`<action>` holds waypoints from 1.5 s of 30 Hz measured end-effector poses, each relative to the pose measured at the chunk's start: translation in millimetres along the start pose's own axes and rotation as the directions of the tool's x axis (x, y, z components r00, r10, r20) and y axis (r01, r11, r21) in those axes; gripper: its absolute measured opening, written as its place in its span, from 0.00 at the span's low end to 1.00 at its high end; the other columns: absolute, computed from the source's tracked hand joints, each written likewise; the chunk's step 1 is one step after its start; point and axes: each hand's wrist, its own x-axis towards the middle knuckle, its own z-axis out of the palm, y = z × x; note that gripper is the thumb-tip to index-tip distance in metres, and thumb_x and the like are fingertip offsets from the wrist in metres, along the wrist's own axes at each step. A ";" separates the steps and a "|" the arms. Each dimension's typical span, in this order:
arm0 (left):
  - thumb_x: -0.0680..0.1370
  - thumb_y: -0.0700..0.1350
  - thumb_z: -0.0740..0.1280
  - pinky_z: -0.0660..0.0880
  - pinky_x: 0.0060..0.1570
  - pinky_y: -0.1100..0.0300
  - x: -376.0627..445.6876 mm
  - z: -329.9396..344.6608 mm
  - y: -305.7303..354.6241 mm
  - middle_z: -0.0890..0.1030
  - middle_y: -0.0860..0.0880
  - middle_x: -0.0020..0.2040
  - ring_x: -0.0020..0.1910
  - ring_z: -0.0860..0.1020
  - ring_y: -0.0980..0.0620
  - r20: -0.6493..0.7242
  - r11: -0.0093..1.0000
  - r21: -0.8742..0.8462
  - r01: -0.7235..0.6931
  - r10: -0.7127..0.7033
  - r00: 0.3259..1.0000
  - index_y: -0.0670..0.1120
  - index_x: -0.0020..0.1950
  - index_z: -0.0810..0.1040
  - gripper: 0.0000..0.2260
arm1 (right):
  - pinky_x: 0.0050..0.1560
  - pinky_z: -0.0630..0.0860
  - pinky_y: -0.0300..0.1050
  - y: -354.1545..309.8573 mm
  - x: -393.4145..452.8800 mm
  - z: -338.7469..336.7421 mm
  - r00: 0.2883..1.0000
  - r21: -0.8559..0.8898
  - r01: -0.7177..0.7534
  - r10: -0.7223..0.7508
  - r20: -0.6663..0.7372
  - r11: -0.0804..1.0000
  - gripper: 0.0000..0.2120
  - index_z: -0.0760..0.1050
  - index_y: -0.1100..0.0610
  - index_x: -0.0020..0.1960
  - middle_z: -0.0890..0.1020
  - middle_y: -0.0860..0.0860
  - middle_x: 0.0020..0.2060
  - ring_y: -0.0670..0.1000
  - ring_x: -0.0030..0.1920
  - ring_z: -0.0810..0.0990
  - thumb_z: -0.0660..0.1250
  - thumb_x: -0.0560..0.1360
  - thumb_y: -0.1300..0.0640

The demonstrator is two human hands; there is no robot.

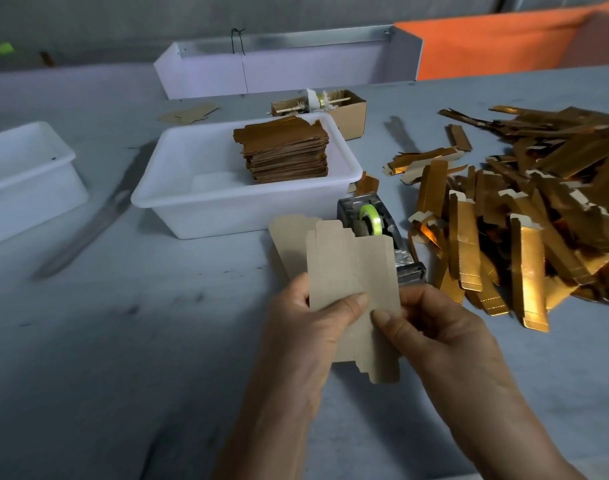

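Flat kraft box blank [344, 265] is held up over the middle of the table [123, 341], toward its near edge, plain side facing the person. Long axis runs near-to-far, top flaps pointing away. Both grips are clamped on it: left hand [306, 327] has its thumb across the face w/ fingers behind, right hand [441, 327] pinches the right-hand panel, thumbs almost meeting at mid-height. So nothing to reach for; the next fold prob. turns on the lengthwise creases between the two thumbs. Tape dispenser [375, 220] sits just beyond the blank's top, nearer the right hand. White tub [247, 199] w/ a stack of blanks [285, 150] lies further back, a pile of folded gold boxes [538, 202] toward the right edge, a second tub [29, 174] at the left edge. Surface is grey, scuffed; room is dim, w/ orange cloth [497, 46] behind the far edge.
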 end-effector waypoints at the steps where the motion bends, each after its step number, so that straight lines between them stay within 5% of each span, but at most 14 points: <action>1: 0.69 0.38 0.75 0.80 0.41 0.57 0.0 1.6 -1.0 0.86 0.52 0.41 0.41 0.84 0.53 -0.010 1.000 -0.004 -0.005 0.005 1.000 0.49 0.49 0.83 0.11 | 0.32 0.72 0.26 -0.4 -1.0 0.6 0.998 -0.120 0.047 -0.052 -0.038 0.992 0.05 0.75 0.45 0.42 0.80 0.42 0.35 0.34 0.41 0.76 0.69 0.71 0.54; 5: 0.67 0.37 0.77 0.80 0.37 0.55 -0.5 8.4 -3.6 0.86 0.48 0.39 0.38 0.84 0.50 -0.063 0.999 -0.034 -0.031 0.028 0.998 0.48 0.43 0.83 0.09 | 0.33 0.75 0.28 -5.5 -9.0 6.5 0.930 -0.413 0.293 -0.358 -0.088 0.862 0.10 0.67 0.41 0.45 0.75 0.40 0.38 0.40 0.35 0.78 0.68 0.70 0.48; 9: 0.73 0.32 0.68 0.76 0.25 0.61 -3.7 12.8 -0.6 0.84 0.45 0.35 0.30 0.81 0.51 -0.049 0.994 -0.110 0.006 -0.012 0.999 0.46 0.40 0.84 0.10 | 0.34 0.75 0.28 -7.9 -13.3 13.3 0.851 -0.520 0.443 -0.525 -0.012 0.730 0.12 0.76 0.54 0.54 0.76 0.43 0.39 0.40 0.33 0.77 0.62 0.76 0.49; 12: 0.76 0.34 0.65 0.74 0.29 0.62 -5.5 10.3 -0.4 0.82 0.48 0.33 0.32 0.80 0.54 0.013 0.996 -0.079 0.036 -0.035 0.999 0.47 0.39 0.84 0.12 | 0.34 0.77 0.31 -10.2 -14.3 15.2 0.861 -0.514 0.448 -0.507 0.029 0.732 0.15 0.76 0.55 0.57 0.78 0.44 0.40 0.41 0.35 0.78 0.59 0.77 0.47; 16: 0.77 0.51 0.66 0.76 0.40 0.52 -5.4 4.9 0.7 0.82 0.44 0.39 0.39 0.79 0.47 0.126 0.999 -0.019 0.041 -0.039 0.991 0.46 0.41 0.83 0.11 | 0.35 0.75 0.29 -8.2 -9.4 12.5 0.888 -0.515 0.411 -0.457 0.041 0.752 0.16 0.77 0.54 0.58 0.79 0.44 0.42 0.40 0.37 0.78 0.59 0.76 0.49; 19: 0.77 0.46 0.67 0.80 0.47 0.52 -6.4 2.6 2.7 0.85 0.46 0.43 0.47 0.83 0.45 0.115 0.999 0.045 -0.027 0.021 0.993 0.49 0.46 0.84 0.06 | 0.39 0.71 0.22 -9.7 -9.3 9.6 0.947 -0.400 0.307 -0.318 0.040 0.864 0.18 0.75 0.44 0.57 0.79 0.37 0.39 0.35 0.38 0.78 0.58 0.70 0.42; 22: 0.77 0.46 0.67 0.77 0.57 0.46 -9.7 2.4 5.3 0.86 0.49 0.45 0.50 0.82 0.48 0.174 0.995 0.101 -0.012 -0.006 0.985 0.52 0.48 0.85 0.06 | 0.35 0.71 0.25 -7.6 -2.9 3.1 0.976 -0.277 0.173 -0.202 -0.082 0.945 0.17 0.69 0.39 0.47 0.78 0.38 0.38 0.34 0.41 0.76 0.61 0.61 0.34; 25: 0.77 0.47 0.67 0.79 0.50 0.56 -13.0 2.8 7.3 0.86 0.50 0.43 0.47 0.83 0.52 0.272 0.989 0.145 -0.007 -0.033 0.962 0.51 0.47 0.84 0.06 | 0.39 0.74 0.34 -8.9 6.7 -4.5 0.997 -0.002 0.005 -0.005 -0.075 1.000 0.23 0.74 0.43 0.48 0.81 0.44 0.40 0.40 0.42 0.79 0.68 0.56 0.35; 28: 0.75 0.42 0.68 0.79 0.41 0.64 -15.7 5.5 9.9 0.85 0.46 0.41 0.40 0.83 0.54 0.318 0.995 0.094 0.027 -0.056 0.946 0.46 0.46 0.83 0.04 | 0.47 0.77 0.45 -8.8 12.3 -7.2 0.994 0.278 -0.111 0.101 0.052 0.954 0.16 0.80 0.52 0.49 0.84 0.49 0.41 0.48 0.45 0.83 0.71 0.62 0.49; 33: 0.76 0.47 0.69 0.77 0.41 0.60 -15.3 4.0 5.6 0.84 0.48 0.38 0.37 0.80 0.55 0.232 0.986 0.165 -0.030 -0.009 0.973 0.47 0.44 0.82 0.05 | 0.47 0.77 0.50 -7.8 17.0 -11.8 0.980 0.369 -0.189 0.150 0.133 0.910 0.13 0.82 0.56 0.47 0.84 0.52 0.37 0.51 0.41 0.84 0.70 0.64 0.53; 38: 0.74 0.46 0.72 0.75 0.32 0.67 -14.9 8.3 3.7 0.82 0.56 0.32 0.30 0.78 0.62 0.083 0.966 0.234 -0.109 0.091 0.992 0.51 0.39 0.82 0.04 | 0.46 0.77 0.49 -6.2 17.4 -16.8 0.981 0.357 -0.184 0.149 0.123 0.916 0.16 0.80 0.58 0.51 0.85 0.54 0.39 0.52 0.41 0.84 0.69 0.64 0.54; 45: 0.73 0.49 0.73 0.76 0.36 0.68 -21.6 19.7 0.2 0.79 0.56 0.41 0.40 0.78 0.59 -0.074 0.838 0.474 -0.269 0.342 0.937 0.57 0.37 0.76 0.08 | 0.36 0.80 0.40 -7.0 15.0 -13.3 0.991 0.338 -0.130 0.119 0.054 0.932 0.13 0.80 0.56 0.48 0.85 0.51 0.38 0.50 0.40 0.84 0.69 0.65 0.55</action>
